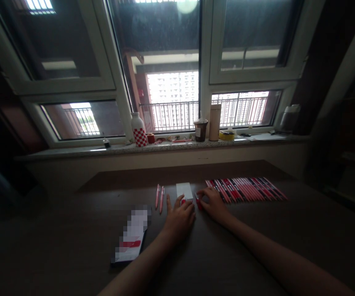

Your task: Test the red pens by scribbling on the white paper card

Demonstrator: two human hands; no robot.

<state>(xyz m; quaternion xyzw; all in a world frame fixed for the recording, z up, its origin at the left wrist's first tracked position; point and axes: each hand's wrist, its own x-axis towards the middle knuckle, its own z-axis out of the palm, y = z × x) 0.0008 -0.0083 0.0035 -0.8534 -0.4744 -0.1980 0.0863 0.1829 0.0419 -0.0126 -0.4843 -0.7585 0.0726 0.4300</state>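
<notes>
Both my hands rest on a dark table (pixel 72 230) in front of a window. My left hand (pixel 179 218) is curled, its fingertips touching a small red thing (pixel 183 201) just below a white card (pixel 184 190). My right hand (pixel 213 203) lies beside it with fingers closed on a red pen (pixel 198 203). A row of several red and pink pens (pixel 247 189) lies to the right of my right hand. Two pink pens (pixel 159 197) lie apart to the left of the card.
A phone or card with a blurred face (pixel 131 238) lies on the table left of my left arm. The window sill (pixel 72 152) holds a red-checked bottle (pixel 139 129), a cup (pixel 200 129), a tall flask (pixel 215 122) and small items.
</notes>
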